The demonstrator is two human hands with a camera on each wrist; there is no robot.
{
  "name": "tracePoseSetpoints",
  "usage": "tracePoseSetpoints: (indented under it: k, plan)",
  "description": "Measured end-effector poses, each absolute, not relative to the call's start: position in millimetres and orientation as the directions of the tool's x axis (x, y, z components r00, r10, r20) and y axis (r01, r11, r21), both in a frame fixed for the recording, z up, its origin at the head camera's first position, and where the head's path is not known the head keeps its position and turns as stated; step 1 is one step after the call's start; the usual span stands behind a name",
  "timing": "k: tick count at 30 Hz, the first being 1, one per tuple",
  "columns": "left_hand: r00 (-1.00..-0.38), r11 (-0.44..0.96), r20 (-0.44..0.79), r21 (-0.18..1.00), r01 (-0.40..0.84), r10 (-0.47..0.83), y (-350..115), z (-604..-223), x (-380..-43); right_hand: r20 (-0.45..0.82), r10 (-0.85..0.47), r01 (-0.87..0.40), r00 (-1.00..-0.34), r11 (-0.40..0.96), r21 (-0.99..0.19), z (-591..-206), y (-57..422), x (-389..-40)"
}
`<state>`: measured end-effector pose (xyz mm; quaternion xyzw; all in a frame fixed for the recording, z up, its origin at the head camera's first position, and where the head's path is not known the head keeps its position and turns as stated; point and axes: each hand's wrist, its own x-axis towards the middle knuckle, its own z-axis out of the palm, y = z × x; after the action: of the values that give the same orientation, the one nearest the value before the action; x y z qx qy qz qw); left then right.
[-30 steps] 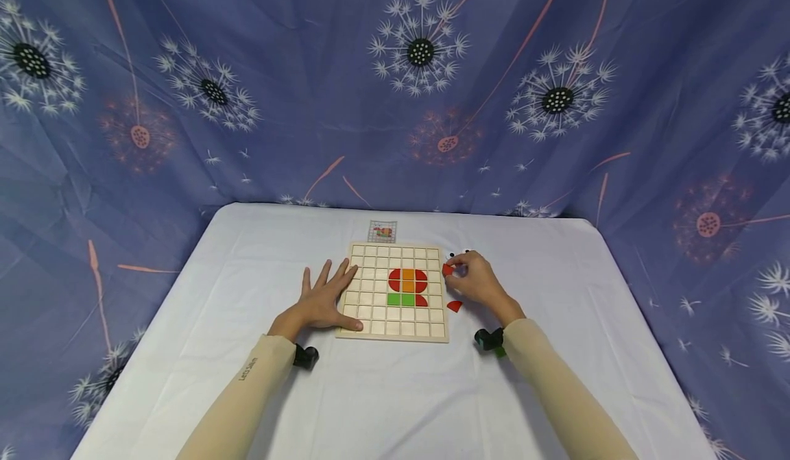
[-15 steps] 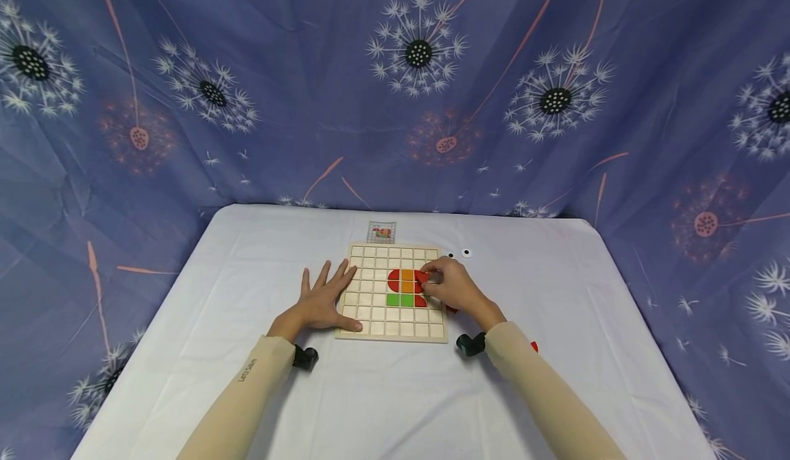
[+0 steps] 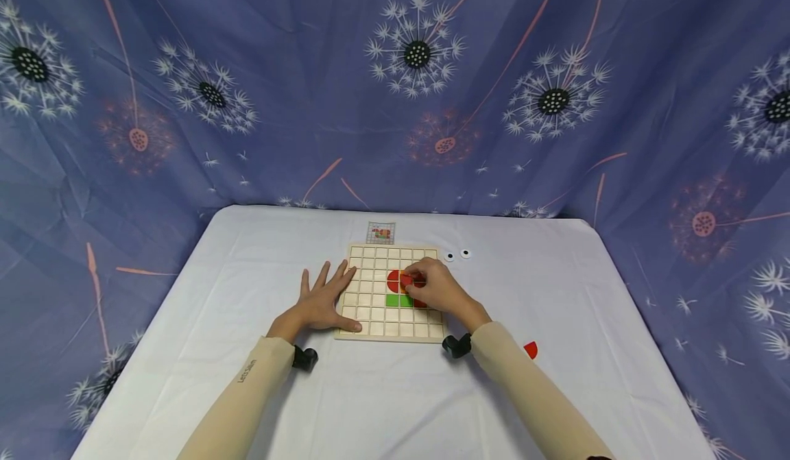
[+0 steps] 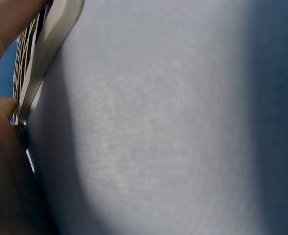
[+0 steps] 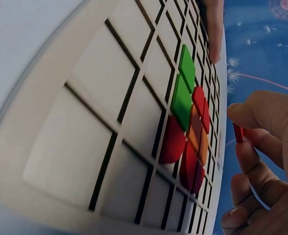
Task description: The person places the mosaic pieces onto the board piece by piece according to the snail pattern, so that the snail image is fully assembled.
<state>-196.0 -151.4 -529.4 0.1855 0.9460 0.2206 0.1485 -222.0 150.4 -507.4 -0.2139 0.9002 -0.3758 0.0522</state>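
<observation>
The right hand [image 3: 437,287] pinches a red tile [image 5: 239,133] above the gridded wooden board [image 3: 401,328], over its orange tiles [image 5: 195,128]. The left hand [image 3: 322,304] lies with fingers spread, touching the board's left edge on the white-covered counter [image 3: 370,405].

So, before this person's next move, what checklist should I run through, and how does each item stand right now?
1. Piece gripped: ok. The right hand pinches a red piece, clear of the board.
2. Board steadied: ok. The left hand rests at its left edge, fingers spread.
3. Picture card uncovered: ok. It lies just beyond the board.
4. Two green pieces in their cells: ok.
5. Destination cell confirmed: cannot tell; the card's details are too small.
6. Everything on the board: not ok. Two eye pieces and a loose red piece lie off it.
</observation>
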Motion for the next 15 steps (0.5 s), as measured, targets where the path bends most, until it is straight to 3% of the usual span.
tracePoseSetpoints:
  k: [15]
  plan:
    - [-0.884,0.837,-0.206,0.466,0.289,0.42,-151.8,-530.0,-197.3,0.044,-0.454,-0.351,-0.89,0.621,-0.701,-503.4,133.6,-219.0]
